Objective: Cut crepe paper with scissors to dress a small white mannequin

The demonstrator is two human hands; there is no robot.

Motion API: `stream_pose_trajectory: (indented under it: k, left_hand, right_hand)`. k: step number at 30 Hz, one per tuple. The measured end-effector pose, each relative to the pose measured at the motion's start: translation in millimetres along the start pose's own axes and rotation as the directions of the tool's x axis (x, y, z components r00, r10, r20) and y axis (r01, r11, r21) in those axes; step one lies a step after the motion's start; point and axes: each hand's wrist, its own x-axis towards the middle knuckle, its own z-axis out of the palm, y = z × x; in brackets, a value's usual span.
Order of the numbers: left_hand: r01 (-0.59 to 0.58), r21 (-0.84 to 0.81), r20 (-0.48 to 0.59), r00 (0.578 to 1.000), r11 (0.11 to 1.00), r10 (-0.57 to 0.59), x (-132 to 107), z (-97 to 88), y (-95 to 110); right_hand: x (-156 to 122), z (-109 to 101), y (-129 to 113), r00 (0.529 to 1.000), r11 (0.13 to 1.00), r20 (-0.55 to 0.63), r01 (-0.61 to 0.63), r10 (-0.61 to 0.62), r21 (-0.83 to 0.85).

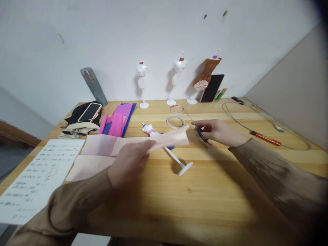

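Observation:
My left hand (130,162) is closed on a strip of pale pink paper (170,138), holding it up over the wooden table (205,191). My right hand (219,131) grips a pair of scissors (198,129) by their dark handles; the thin blades point away toward the back. The scissors sit just right of the strip's free end. Under the strip a small white mannequin on a stand (169,150) lies on its side. More pale pink sheets (99,152) lie flat at the left of my left hand.
Two tape rings (175,122) lie mid-table. Pink, purple and blue papers (119,123), a phone on a dark bag (89,112), a printed sheet (38,177), a flask (93,85). Three upright mannequins (142,82) line the wall; cables and a red pen (265,138) lie right.

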Motion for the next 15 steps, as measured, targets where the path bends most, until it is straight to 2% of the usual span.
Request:
stream_pose_trajectory:
  k: [3,6,10,12,15]
  left_hand:
    - [0.092,-0.187,-0.169,0.978,0.978,-0.124,-5,-27.4,-8]
    - [0.153,-0.28,-0.274,0.933,0.948,-0.232,-10,-38.9,-11]
    - [0.147,-0.349,-0.33,0.905,0.925,-0.269,-13,-43.7,-12]
    - [0.139,-0.351,-0.349,0.898,0.926,-0.267,-12,-47.0,-12]
    - [0.128,-0.325,-0.32,0.917,0.937,-0.236,-11,-54.4,-14]
  right_hand:
    - [2,6,-2,0.995,0.994,0.015,-0.102,0.103,-0.026]
    - [-1,20,-7,0.997,0.975,-0.012,-0.078,0.077,-0.208]
    - [-9,39,-18,1.0,0.834,-0.01,0.002,-0.008,-0.552]
    - [-10,41,-21,0.999,0.795,0.037,0.03,-0.01,-0.606]
    - [-7,35,-22,0.995,0.83,0.101,0.078,-0.026,-0.553]
